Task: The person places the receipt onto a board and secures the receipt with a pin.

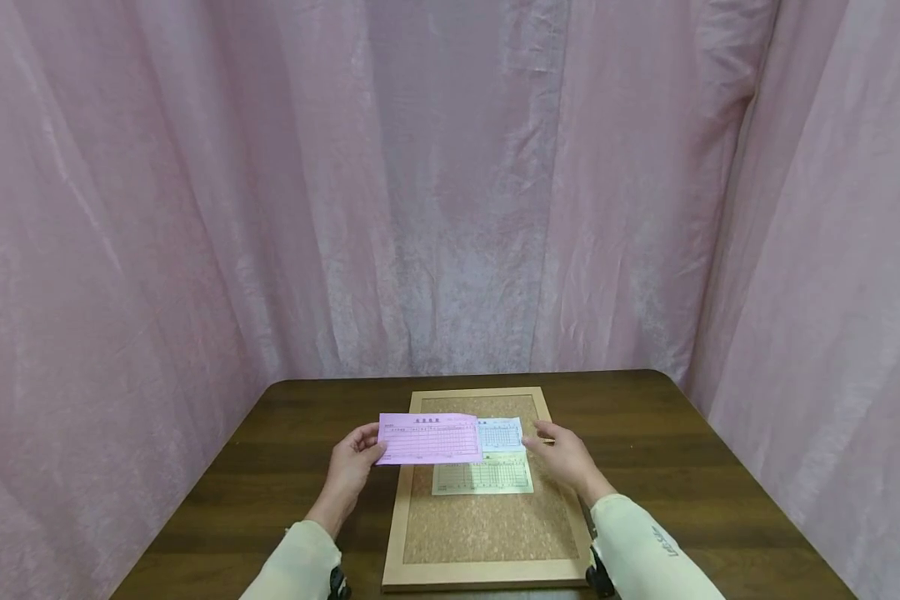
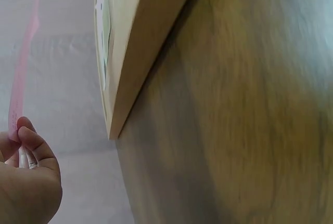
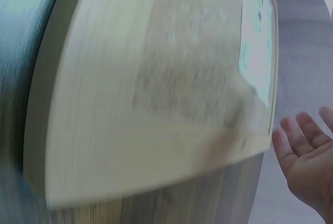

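My left hand point(image 1: 349, 468) pinches a pink printed form point(image 1: 429, 440) by its left edge, thumb in front. In the left wrist view, the same pink sheet point(image 2: 20, 83) appears nearly edge-on, raised above the board. Behind it, a light blue form point(image 1: 501, 435) is partly covered from sight. Below that, a pale green form point(image 1: 483, 478) lies on the cork board point(image 1: 487, 529). My right hand point(image 1: 566, 458) hovers by the blue form's right edge, over the board's right side. Its fingers are loosely bent with nothing between them in the right wrist view.
The wood-framed board lies on a dark brown wooden table point(image 1: 285, 492), lengthwise away from me. Its raised frame point(image 2: 127, 73) stands above the tabletop. Pink curtains point(image 1: 465, 208) hang behind the table and along both sides.
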Tool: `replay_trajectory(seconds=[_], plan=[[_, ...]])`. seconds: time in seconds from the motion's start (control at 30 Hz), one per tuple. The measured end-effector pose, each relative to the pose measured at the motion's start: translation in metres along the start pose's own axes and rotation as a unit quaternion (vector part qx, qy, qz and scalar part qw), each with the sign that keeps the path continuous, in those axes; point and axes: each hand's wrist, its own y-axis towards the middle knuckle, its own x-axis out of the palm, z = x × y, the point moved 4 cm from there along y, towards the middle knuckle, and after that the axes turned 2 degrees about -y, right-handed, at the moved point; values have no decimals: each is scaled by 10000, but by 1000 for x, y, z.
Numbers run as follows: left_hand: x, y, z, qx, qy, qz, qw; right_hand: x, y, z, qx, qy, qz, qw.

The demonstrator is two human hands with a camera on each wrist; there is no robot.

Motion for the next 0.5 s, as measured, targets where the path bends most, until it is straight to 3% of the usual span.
replay_trajectory(seconds=[0.27, 0.5], plan=[[20, -4, -4, -30, -265, -216, 9994, 23, 2, -13, 269, 955, -151, 9950], [31, -8, -4, -102, -378, -370, 9985, 31, 4, -14, 556, 1309, -201, 9896]])
